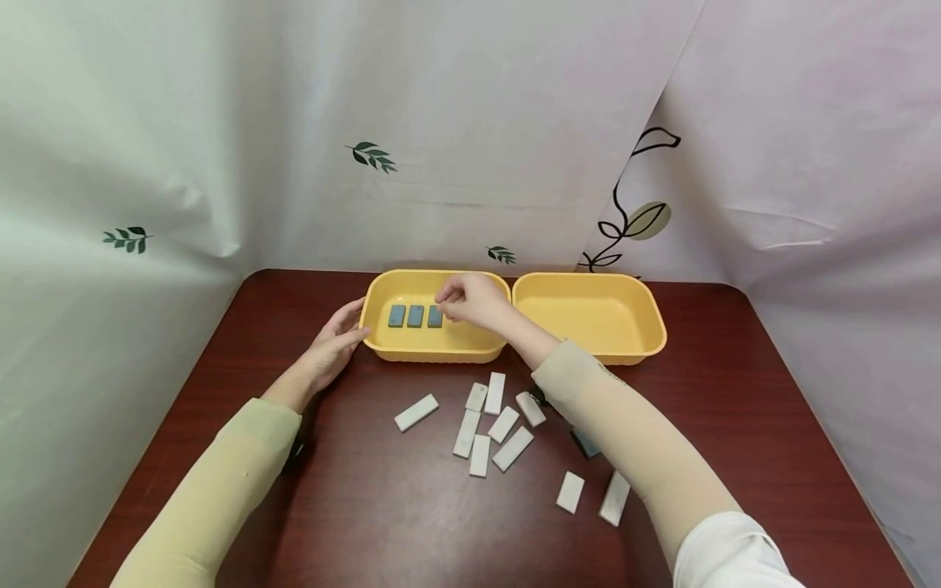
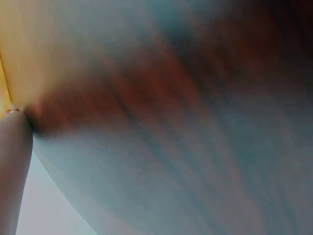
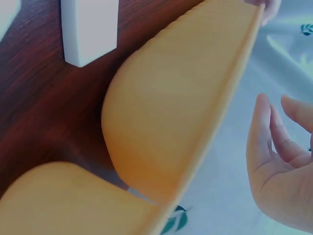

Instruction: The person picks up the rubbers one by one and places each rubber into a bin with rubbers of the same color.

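Note:
My left hand [image 1: 334,347] holds the left end of a yellow tray [image 1: 434,356], its thumb at the rim. In the left wrist view a finger [image 2: 17,161] meets the yellow edge; the rest is blurred. Inside that tray three blue-grey rectangular tiles [image 1: 415,316] lie in a row. Over the tray, beside the rightmost tile, hovers my right hand [image 1: 474,300]. The right wrist view shows the right hand [image 3: 283,166] above the rim, with a gap between thumb and fingertips and nothing visible in it.
A second yellow tray [image 1: 588,314] stands against the first on the right. Several white blocks [image 1: 503,425] lie scattered on the dark red table [image 1: 367,506] in front. A dark block [image 1: 586,443] is partly hidden under the right arm. A pale curtain [image 1: 470,122] hangs behind.

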Demonstrator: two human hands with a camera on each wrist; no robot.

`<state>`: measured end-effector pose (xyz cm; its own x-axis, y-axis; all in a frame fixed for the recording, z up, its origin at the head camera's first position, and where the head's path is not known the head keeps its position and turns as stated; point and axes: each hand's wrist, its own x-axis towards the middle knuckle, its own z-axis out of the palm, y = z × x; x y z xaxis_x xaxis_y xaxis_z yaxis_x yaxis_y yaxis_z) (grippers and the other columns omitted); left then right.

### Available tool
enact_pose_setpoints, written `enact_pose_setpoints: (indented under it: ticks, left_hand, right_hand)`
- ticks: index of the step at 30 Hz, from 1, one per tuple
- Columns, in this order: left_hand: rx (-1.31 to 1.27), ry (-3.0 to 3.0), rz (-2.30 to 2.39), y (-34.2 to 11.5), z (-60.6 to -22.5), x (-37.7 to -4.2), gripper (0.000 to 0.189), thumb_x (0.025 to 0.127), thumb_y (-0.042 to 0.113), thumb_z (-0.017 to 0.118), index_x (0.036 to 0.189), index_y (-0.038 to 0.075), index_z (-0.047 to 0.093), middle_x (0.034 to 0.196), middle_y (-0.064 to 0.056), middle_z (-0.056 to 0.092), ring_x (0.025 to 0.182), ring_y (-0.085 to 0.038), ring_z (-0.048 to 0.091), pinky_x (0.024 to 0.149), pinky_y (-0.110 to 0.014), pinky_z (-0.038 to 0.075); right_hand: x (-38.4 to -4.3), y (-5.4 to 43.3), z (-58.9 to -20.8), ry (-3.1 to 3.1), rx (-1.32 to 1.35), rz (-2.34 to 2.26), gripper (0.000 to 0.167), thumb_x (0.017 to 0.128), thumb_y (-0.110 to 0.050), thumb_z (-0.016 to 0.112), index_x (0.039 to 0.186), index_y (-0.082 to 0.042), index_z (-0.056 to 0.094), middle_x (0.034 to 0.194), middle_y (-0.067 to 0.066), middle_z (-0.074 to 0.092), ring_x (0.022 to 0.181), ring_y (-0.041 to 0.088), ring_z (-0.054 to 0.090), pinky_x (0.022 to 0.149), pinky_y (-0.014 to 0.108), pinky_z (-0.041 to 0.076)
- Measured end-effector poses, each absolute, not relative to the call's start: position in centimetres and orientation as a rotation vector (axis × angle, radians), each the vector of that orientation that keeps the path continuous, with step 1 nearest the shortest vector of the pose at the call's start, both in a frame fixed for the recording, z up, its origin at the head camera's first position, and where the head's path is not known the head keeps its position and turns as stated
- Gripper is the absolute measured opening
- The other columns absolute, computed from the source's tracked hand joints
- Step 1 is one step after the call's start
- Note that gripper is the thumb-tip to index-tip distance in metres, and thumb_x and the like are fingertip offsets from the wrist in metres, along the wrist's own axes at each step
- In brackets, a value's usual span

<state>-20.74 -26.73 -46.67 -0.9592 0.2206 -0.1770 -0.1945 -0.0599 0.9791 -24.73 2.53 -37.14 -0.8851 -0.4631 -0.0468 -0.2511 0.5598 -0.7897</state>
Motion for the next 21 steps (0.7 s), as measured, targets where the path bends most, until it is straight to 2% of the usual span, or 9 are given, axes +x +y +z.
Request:
enact_pose_setpoints:
  ticks: [6,11,14,16,21]
  left_hand:
    - [0.018,1.940,2.091,-26.7,-46.4,-20.6,0.070,0.108,0.004,0.051,0.170,0.015,0.020,0.176,-0.012,0.017,0.161,-0.026,0.022,0.125,-0.021,0.031]
    - [0.017,1.938,2.087,-26.8,-46.5,-20.6,0.070,0.109,0.005,0.051,0.170,0.016,0.019,0.175,-0.011,0.018,0.160,-0.025,0.023,0.125,-0.022,0.031]
    - [0.014,1.936,2.086,-26.9,-46.4,-20.7,0.070,0.109,0.006,0.053,0.170,0.017,0.021,0.173,-0.009,0.020,0.159,-0.023,0.025,0.124,-0.021,0.032]
    - [0.012,1.931,2.091,-26.9,-46.4,-20.7,0.069,0.109,0.008,0.054,0.169,0.018,0.022,0.172,-0.007,0.023,0.158,-0.022,0.026,0.124,-0.021,0.032]
    - [0.014,1.919,2.094,-26.9,-46.5,-20.8,0.069,0.109,0.007,0.053,0.169,0.018,0.022,0.172,-0.009,0.022,0.160,-0.024,0.023,0.125,-0.022,0.031]
  right_hand:
    - [-23.4,3.9,-35.9,2.534,-0.680,-1.249,0.013,0.099,-0.010,0.073,0.108,-0.001,0.077,0.096,0.013,0.077,0.079,0.019,0.075,0.073,0.026,0.062]
    - [-22.4,5.4,-35.1,2.463,-0.692,-1.308,0.014,0.100,-0.007,0.071,0.111,0.001,0.075,0.098,0.014,0.075,0.087,0.032,0.076,0.083,0.043,0.066]
    - [-21.6,6.2,-34.8,2.432,-0.685,-1.335,0.013,0.100,-0.007,0.071,0.110,0.000,0.075,0.099,0.015,0.074,0.091,0.035,0.076,0.085,0.045,0.066]
    - [-21.2,6.8,-34.6,2.440,-0.699,-1.332,0.013,0.100,-0.008,0.071,0.110,-0.001,0.075,0.100,0.015,0.075,0.088,0.032,0.076,0.082,0.040,0.066]
    - [-20.2,8.2,-34.5,2.449,-0.742,-1.346,0.013,0.099,-0.008,0.072,0.108,-0.001,0.076,0.096,0.013,0.075,0.079,0.016,0.072,0.078,0.038,0.065]
